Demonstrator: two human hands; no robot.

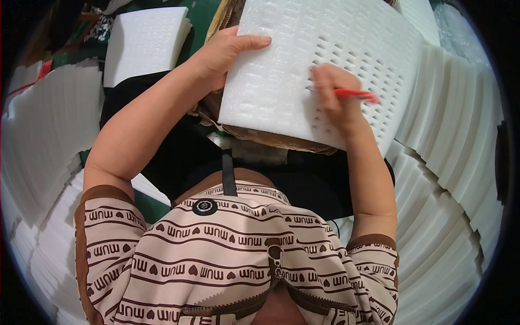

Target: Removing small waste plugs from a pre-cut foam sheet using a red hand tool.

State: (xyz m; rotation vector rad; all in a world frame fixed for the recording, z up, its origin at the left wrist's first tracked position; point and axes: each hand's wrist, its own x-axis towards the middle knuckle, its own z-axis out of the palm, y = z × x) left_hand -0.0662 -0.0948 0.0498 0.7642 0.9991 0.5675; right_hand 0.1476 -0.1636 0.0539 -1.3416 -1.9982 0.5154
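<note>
A white foam sheet lies tilted before me, with rows of small slots punched through its right part and slot marks still filled on its left part. My left hand grips its left edge, thumb on top and the other fingers out of sight around the edge. Over the middle of the sheet, at the border of the open slots, my right hand is closed around a slim red-handled tool. The tool's thin tip points left and is slightly blurred, so its exact kind cannot be made out.
Beneath the sheet is a worn brown cardboard box. Another stack of slotted foam sheets stands at the far left. Tall piles of white foam line the left side and right side. Small white scraps lie at the far left.
</note>
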